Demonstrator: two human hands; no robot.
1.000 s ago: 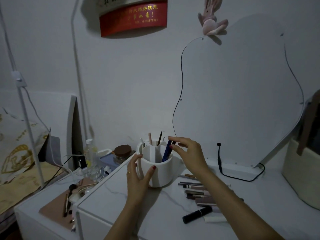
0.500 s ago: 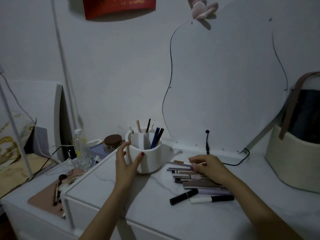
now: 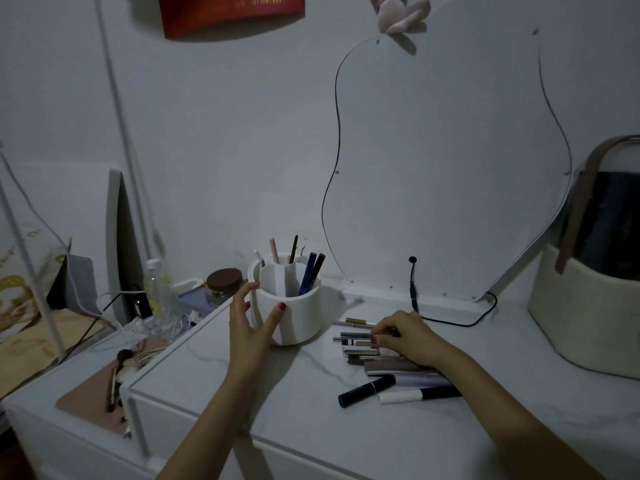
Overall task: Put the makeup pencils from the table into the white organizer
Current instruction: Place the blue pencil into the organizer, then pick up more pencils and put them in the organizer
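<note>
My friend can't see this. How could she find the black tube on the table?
Start at the white organizer on the table, then look right to the pile of makeup pencils by the right hand. The black tube lies slanted at the pile's near edge, the only fully dark one.

Left hand [image 3: 251, 327] cupped, thumb spread wide; right hand [image 3: 408, 336] (palm down) has its fingers [image 3: 383, 331] curled.

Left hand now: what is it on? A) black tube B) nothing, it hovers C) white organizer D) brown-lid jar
C: the left hand grips the white organizer, thumb on its front wall and fingers round the far side, while the right hand pinches at the makeup pencils.
</note>
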